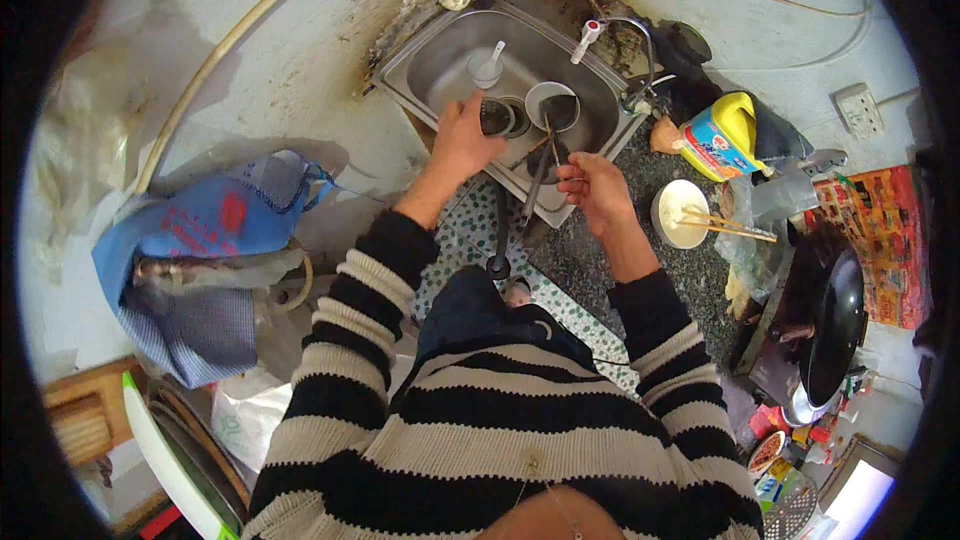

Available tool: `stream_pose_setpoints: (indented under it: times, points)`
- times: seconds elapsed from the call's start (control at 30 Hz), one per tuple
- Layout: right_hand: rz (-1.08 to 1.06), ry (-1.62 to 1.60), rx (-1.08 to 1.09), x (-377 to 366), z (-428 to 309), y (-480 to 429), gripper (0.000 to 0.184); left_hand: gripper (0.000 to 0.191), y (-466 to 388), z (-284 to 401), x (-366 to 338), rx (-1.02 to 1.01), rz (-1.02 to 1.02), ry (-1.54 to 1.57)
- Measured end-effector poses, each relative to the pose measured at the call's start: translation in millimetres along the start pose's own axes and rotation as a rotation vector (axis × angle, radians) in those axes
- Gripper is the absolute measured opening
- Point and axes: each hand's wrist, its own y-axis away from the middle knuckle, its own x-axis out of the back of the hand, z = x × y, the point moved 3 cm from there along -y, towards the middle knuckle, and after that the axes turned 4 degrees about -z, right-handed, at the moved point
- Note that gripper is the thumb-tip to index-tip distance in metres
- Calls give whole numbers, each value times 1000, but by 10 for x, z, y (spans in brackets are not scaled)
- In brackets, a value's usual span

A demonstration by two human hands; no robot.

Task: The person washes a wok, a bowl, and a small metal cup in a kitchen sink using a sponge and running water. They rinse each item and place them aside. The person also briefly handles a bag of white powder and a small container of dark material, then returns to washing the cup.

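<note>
Over the near left edge of the stainless steel sink (442,30), my left hand (465,136) is at a glass or small bowl (495,117), fingers around its rim. My right hand (596,187) pinches a thin dark utensil handle at the sink's near right edge. The exact kind of utensil cannot be told. A white bowl (540,96) with something dark in it lies in the basin, and thin sticks and a long metal handle (534,191) cross near it. Behind my left hand stands a small clear bowl (484,73) with a white spoon (496,54).
A faucet (649,52) rises at the sink's right corner. On the granite counter are a yellow jug (724,136) and a cream bowl (675,199) with chopsticks (720,225). A black wok (834,326) stands farther right. Blue cloth (202,221) hangs at left.
</note>
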Motion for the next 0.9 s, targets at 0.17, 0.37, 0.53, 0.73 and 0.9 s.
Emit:
stream_pose_setpoints:
  times: [0.17, 0.37, 0.53, 0.73, 0.9]
  points:
    - [55, 185, 42, 85, -108, -558, 22, 87, -871, -445, -340, 99, -215, -128]
    - [260, 640, 132, 235, 240, -1063, 24, 90, -1494, -1038, -1099, 55, -433, -206]
    - [311, 619, 58, 188, 506, -1144, 22, 91, -1777, -1320, -1522, -31, -493, -177]
    - [434, 712, 20, 114, 560, -1072, 20, 72, -1994, -1423, -1778, 101, -576, -139]
    - [515, 1069, 183, 41, 394, -1192, 16, 40, -2050, -1373, -1847, 156, -781, -14]
